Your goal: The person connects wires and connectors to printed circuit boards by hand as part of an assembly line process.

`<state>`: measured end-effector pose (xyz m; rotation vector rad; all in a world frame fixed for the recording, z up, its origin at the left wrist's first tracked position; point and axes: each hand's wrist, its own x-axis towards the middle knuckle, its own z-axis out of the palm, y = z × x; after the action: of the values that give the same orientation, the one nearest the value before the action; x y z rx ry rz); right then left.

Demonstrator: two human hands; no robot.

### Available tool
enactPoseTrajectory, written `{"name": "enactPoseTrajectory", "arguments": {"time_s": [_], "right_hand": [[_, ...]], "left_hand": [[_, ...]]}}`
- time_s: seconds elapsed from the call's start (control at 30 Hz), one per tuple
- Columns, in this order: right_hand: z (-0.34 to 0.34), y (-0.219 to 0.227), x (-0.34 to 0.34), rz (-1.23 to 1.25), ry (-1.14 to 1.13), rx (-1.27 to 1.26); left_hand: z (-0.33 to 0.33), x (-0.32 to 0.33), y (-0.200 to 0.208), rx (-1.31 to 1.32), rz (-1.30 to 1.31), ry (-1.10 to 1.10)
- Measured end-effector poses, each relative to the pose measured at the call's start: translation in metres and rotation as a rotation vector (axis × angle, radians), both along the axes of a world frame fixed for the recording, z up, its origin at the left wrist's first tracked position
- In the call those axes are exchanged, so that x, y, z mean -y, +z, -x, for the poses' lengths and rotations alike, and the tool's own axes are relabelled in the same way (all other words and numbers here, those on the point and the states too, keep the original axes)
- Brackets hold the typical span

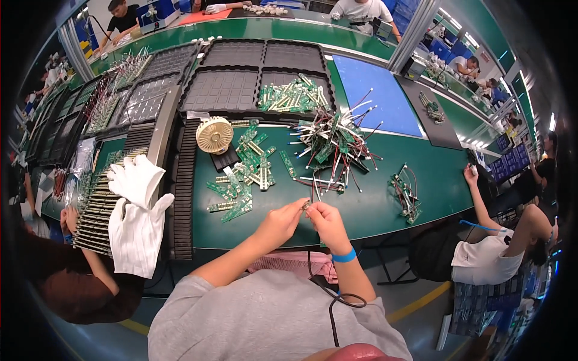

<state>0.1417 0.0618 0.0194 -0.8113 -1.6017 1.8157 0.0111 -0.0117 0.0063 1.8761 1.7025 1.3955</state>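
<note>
Close to the table's near edge, my two hands meet at the fingertips. My left hand (280, 225) and my right hand (329, 226) both pinch a small circuit board (306, 205), mostly hidden by the fingers. Thin wires show just beyond it. Past my hands rises a tangled heap of green boards with red, black and white wires (334, 141). Left of that lie several loose green circuit boards without wires (263, 171). A smaller bunch of wired boards (407, 195) rests to the right. My right wrist wears a blue band (344, 256).
Behind are black trays (223, 90), one compartment holding green boards, and a blue mat (376, 93). A small beige fan (214, 135) stands left, beside a dark ribbed strip (182, 198). White gloves (137, 216) lie over a rack of boards. Co-workers sit on both sides.
</note>
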Motion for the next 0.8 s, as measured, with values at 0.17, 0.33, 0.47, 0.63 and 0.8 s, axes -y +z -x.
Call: {"name": "enactPoseTrajectory", "arguments": {"time_s": [0.17, 0.33, 0.47, 0.63, 0.8], "right_hand": [[-0.001, 0.004, 0.003, -0.080, -0.025, 0.034], [0.001, -0.007, -0.003, -0.160, -0.055, 0.040], [0.003, -0.003, -0.003, -0.102, -0.052, -0.002], [-0.002, -0.004, -0.003, -0.025, -0.018, 0.023], [-0.009, -0.006, -0.011, 0.421, 0.034, -0.108]], "left_hand": [[0.001, 0.000, -0.006, 0.216, 0.084, -0.003], [0.003, -0.005, -0.008, 0.198, 0.016, 0.027], [0.005, -0.003, -0.006, 0.030, 0.010, 0.026], [0.005, -0.003, -0.018, -0.058, 0.033, 0.001], [0.000, -0.001, -0.014, -0.042, 0.080, -0.009]]}}
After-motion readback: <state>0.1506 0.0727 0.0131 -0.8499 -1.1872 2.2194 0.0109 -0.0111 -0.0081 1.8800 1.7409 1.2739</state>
